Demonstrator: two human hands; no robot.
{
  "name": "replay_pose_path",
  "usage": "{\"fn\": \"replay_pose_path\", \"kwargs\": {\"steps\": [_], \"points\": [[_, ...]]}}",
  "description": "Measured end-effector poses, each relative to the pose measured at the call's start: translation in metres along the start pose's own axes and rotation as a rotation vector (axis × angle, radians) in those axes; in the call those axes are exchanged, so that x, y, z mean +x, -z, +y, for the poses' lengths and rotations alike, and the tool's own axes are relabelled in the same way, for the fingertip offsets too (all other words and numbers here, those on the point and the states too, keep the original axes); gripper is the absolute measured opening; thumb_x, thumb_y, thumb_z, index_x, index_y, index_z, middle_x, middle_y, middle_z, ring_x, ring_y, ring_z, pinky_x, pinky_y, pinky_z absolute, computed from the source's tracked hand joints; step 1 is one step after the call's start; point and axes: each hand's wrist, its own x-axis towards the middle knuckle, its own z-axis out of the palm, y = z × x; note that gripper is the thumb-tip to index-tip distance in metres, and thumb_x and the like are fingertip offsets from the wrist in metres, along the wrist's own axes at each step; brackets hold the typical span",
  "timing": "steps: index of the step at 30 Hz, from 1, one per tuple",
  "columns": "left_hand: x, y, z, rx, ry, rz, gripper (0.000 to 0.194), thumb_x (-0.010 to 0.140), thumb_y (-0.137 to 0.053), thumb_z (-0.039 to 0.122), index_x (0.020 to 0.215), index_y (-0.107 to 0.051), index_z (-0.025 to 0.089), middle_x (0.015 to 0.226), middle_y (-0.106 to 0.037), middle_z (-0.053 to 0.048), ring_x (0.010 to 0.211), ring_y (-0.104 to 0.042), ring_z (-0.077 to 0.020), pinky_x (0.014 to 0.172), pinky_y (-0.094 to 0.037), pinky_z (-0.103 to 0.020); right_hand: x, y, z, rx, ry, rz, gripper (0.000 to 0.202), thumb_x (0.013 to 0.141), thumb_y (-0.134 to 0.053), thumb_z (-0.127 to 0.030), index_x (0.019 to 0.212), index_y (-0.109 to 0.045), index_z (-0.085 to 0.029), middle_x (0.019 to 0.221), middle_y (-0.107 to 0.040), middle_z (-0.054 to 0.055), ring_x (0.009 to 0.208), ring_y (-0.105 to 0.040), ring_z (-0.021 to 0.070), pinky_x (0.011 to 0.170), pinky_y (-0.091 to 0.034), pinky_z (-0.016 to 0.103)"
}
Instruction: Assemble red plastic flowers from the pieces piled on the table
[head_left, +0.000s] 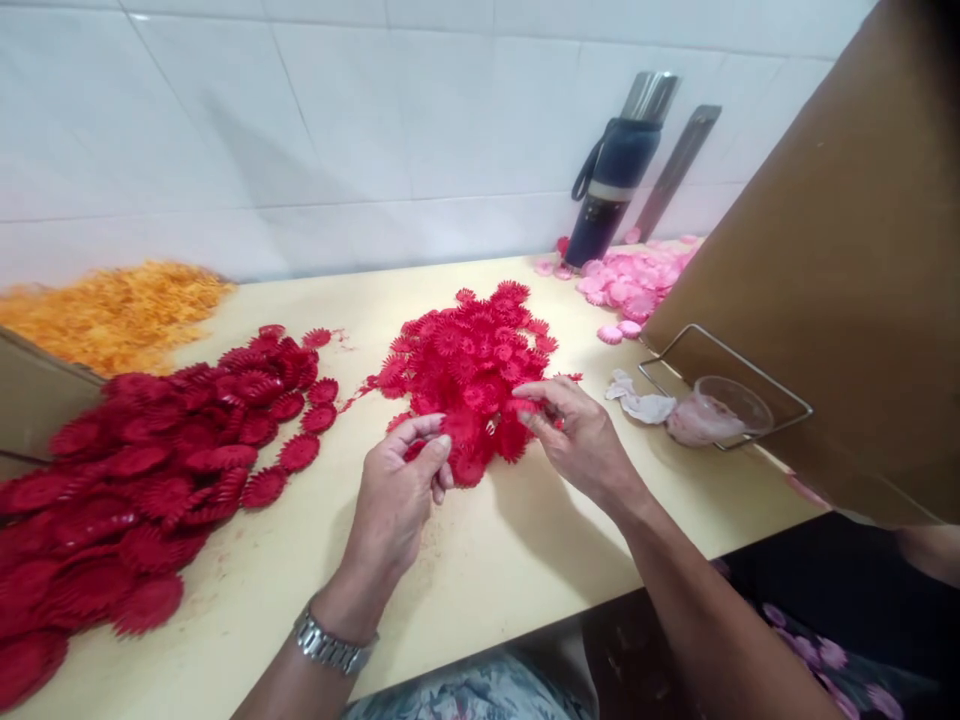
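Note:
A loose heap of bright red fringed discs (480, 340) lies at the middle of the pale yellow table (300, 600). At the heap's near left edge my left hand (405, 480), with a metal watch on the wrist, has its fingers curled round a red disc (466, 430). My right hand (574, 430) is at the heap's near right side, thumb and fingertips closed on a small red piece (525, 405). A larger pile of darker red discs (142, 470) spreads over the table's left side.
Orange shreds (127, 310) lie at the back left. A dark blue flask (615, 180) stands by the tiled wall, near pink discs (637, 280). A cardboard panel (832, 270) rises at right, beside a wire frame (750, 375) and plastic cup (720, 410). Another person's dark clothing (847, 600) shows lower right.

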Motion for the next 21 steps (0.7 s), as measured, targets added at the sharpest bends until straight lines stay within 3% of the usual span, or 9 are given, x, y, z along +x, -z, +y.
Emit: {"fn": "replay_pose_path", "kwargs": {"steps": [2,4,8,11,13,15,18,21], "points": [[0.003,0.005,0.001,0.078,-0.001,-0.039,0.042,0.068,-0.065,0.020,0.108,-0.055,0.016,0.090,-0.061,-0.003,0.044,-0.046,-0.0045,0.037,-0.033,-0.018,0.003,0.002,0.003,-0.046,0.044,-0.065,0.032,0.080,-0.054,-0.020,0.112,-0.058,-0.019,0.107,-0.057,0.008,0.097,-0.055,0.0186,0.086,-0.044,0.033],[0.000,0.014,0.001,0.126,-0.009,-0.048,0.045,0.070,-0.065,0.024,0.113,-0.053,0.019,0.108,-0.056,-0.005,0.047,-0.046,-0.0037,0.038,-0.034,-0.019,-0.001,0.003,0.005,-0.120,0.082,-0.086,0.040,0.082,-0.054,-0.023,0.121,-0.052,-0.020,0.115,-0.054,0.010,0.106,-0.051,0.0211,0.093,-0.042,0.038],[-0.016,0.029,0.000,-0.015,0.007,-0.011,0.033,0.072,-0.064,0.026,0.103,-0.057,0.018,0.097,-0.059,-0.004,0.052,-0.048,-0.0055,0.043,-0.038,-0.018,-0.018,-0.004,0.007,-0.361,0.226,-0.108,0.042,0.083,-0.055,-0.033,0.124,-0.051,-0.024,0.121,-0.052,0.012,0.113,-0.045,0.0270,0.091,-0.040,0.045],[-0.027,0.028,0.003,-0.280,0.101,-0.095,0.030,0.070,-0.062,0.016,0.100,-0.058,0.019,0.095,-0.062,-0.004,0.067,-0.056,-0.0109,0.058,-0.046,-0.022,-0.019,-0.021,0.006,-0.529,0.369,-0.233,0.051,0.082,-0.057,-0.038,0.130,-0.043,-0.033,0.137,-0.040,0.009,0.126,-0.033,0.0319,0.096,-0.033,0.053],[-0.031,0.024,0.004,-0.388,0.147,-0.130,0.033,0.066,-0.059,0.007,0.097,-0.060,0.018,0.097,-0.063,-0.006,0.079,-0.059,-0.0148,0.068,-0.049,-0.025,-0.011,-0.036,0.008,-0.597,0.441,-0.274,0.049,0.084,-0.052,-0.041,0.132,-0.040,-0.035,0.143,-0.033,0.008,0.131,-0.024,0.0327,0.100,-0.024,0.057],[-0.032,0.023,0.003,-0.407,0.158,-0.093,0.030,0.064,-0.058,0.004,0.092,-0.062,0.017,0.098,-0.065,-0.007,0.088,-0.060,-0.0174,0.079,-0.049,-0.028,0.002,-0.051,0.013,-0.640,0.481,-0.282,0.047,0.087,-0.045,-0.045,0.133,-0.039,-0.036,0.146,-0.029,0.007,0.134,-0.019,0.0322,0.102,-0.018,0.059],[-0.031,0.027,-0.003,-0.419,0.153,0.000,0.018,0.063,-0.066,0.008,0.079,-0.064,0.016,0.096,-0.066,-0.006,0.095,-0.062,-0.0215,0.089,-0.046,-0.030,0.026,-0.067,0.023,-0.674,0.479,-0.284,0.047,0.090,-0.038,-0.046,0.135,-0.035,-0.035,0.147,-0.026,0.007,0.135,-0.018,0.0317,0.102,-0.017,0.059],[-0.029,0.035,-0.006,-0.426,0.156,0.036,0.013,0.058,-0.073,0.010,0.066,-0.063,0.014,0.093,-0.066,-0.006,0.096,-0.063,-0.0247,0.088,-0.049,-0.032,0.048,-0.075,0.028,-0.699,0.449,-0.297,0.047,0.090,-0.039,-0.045,0.135,-0.034,-0.036,0.147,-0.026,0.008,0.134,-0.019,0.0322,0.101,-0.020,0.059]]}}
